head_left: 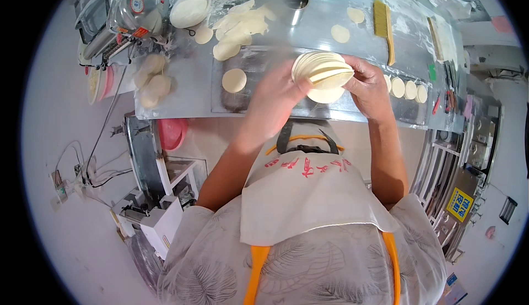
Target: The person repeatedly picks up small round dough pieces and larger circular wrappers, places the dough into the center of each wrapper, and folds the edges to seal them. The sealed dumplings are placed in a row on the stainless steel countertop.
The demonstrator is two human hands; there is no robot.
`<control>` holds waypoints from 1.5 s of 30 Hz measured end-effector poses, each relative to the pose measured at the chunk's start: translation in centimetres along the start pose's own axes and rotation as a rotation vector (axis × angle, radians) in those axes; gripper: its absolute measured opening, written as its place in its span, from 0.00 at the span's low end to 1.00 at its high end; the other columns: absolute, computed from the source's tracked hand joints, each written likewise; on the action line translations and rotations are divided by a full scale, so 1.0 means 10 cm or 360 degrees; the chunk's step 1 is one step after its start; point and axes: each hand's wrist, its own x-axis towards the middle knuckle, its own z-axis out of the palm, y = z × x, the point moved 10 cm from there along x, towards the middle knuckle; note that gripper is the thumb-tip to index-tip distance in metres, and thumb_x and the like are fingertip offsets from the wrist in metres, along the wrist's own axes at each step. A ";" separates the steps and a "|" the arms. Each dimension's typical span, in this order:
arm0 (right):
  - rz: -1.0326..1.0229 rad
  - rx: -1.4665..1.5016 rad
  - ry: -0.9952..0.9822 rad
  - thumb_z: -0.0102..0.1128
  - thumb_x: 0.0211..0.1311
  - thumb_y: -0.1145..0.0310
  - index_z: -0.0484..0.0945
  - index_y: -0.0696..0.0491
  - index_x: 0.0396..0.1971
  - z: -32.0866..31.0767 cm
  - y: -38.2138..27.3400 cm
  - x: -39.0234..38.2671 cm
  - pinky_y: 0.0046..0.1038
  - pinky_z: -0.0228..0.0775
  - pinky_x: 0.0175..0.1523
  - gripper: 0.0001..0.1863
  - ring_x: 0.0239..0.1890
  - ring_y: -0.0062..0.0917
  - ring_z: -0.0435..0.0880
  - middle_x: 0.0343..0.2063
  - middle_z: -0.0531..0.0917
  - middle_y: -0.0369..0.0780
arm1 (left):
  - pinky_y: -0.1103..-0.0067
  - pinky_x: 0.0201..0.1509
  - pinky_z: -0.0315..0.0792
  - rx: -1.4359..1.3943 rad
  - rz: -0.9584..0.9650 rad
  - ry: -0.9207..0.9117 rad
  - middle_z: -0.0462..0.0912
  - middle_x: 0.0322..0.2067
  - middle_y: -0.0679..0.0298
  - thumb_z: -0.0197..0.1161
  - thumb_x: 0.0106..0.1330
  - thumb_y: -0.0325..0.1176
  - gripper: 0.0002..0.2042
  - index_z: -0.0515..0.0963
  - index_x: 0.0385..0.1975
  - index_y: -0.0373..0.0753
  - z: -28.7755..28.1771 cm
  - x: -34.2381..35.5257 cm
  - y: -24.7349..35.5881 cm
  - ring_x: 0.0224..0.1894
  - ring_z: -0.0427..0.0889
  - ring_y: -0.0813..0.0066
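Observation:
A stack of thin round dough wrappers point(320, 64) is held up over the near edge of the metal table, its edges fanned out. My right hand point(368, 85) grips its right side, thumb and fingers closed on the rims. On the other side my left hand point(273, 93), partly smeared by motion, has its thumb on the near left rim. More wrappers show below the fanned ones. A single wrapper point(234, 80) lies flat left of my hands. Several short stacks of wrappers point(410, 90) stand in a row to the right.
Dough scraps point(242, 23) lie at the back left, near a white bowl point(190, 9). A metal cup point(296, 5) stands behind my hands. To the right rest a wooden-handled brush point(381, 21) and a rolling pin-like stick point(435, 38). Bagged dough pieces point(152, 82) sit far left.

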 end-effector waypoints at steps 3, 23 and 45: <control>-0.0242 0.0287 0.0127 0.77 0.69 0.66 0.83 0.62 0.61 -0.07 0.00 -0.01 0.28 0.78 0.63 0.25 0.54 0.22 0.87 0.51 0.89 0.39 | 0.66 0.73 0.73 0.0545 0.0274 0.0101 0.78 0.66 0.54 0.75 0.67 0.18 0.29 0.75 0.68 0.31 0.27 -0.19 0.35 0.67 0.79 0.67; -0.0369 0.0377 -0.0237 0.72 0.69 0.74 0.86 0.62 0.52 0.10 -0.03 0.06 0.27 0.82 0.56 0.15 0.48 0.22 0.89 0.46 0.91 0.38 | 0.81 0.47 0.77 0.1199 0.0068 0.0419 0.88 0.41 0.67 0.72 0.72 0.28 0.11 0.88 0.50 0.33 0.53 -0.23 0.64 0.42 0.83 0.83; 0.0146 0.1202 -0.0378 0.65 0.77 0.63 0.81 0.59 0.61 0.43 0.44 0.19 0.32 0.83 0.58 0.21 0.48 0.30 0.89 0.51 0.88 0.44 | 0.77 0.53 0.80 0.1246 0.0082 0.0591 0.89 0.40 0.58 0.62 0.80 0.31 0.11 0.84 0.49 0.27 0.43 -0.43 0.59 0.42 0.87 0.74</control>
